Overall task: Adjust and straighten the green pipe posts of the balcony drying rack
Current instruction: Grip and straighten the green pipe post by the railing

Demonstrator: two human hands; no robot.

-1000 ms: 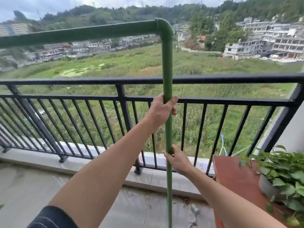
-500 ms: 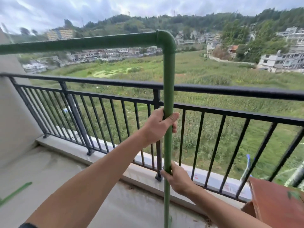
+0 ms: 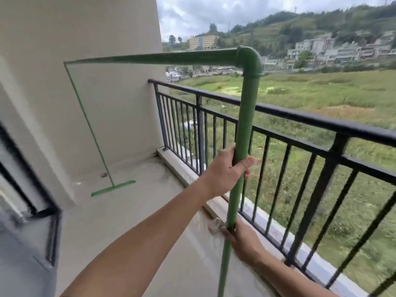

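The near green pipe post (image 3: 244,116) stands upright just inside the balcony railing, joined by an elbow (image 3: 250,58) to a horizontal green top bar (image 3: 160,58). That bar runs left to a thin far post (image 3: 90,125) against the wall, which ends in a green foot bar (image 3: 113,188) on the floor. My left hand (image 3: 227,170) is wrapped around the near post at mid height. My right hand (image 3: 242,243) grips the same post lower down, close to the floor.
A black metal railing (image 3: 300,116) runs along the balcony's right side on a low concrete curb (image 3: 214,206). A beige wall (image 3: 107,103) closes the far end. A dark door frame (image 3: 32,189) is at left. A small white object (image 3: 215,224) lies by the post.
The view has swung left, bringing the end wall, far post and foot bar into sight. Both hands keep their grip on the near post at the same heights.
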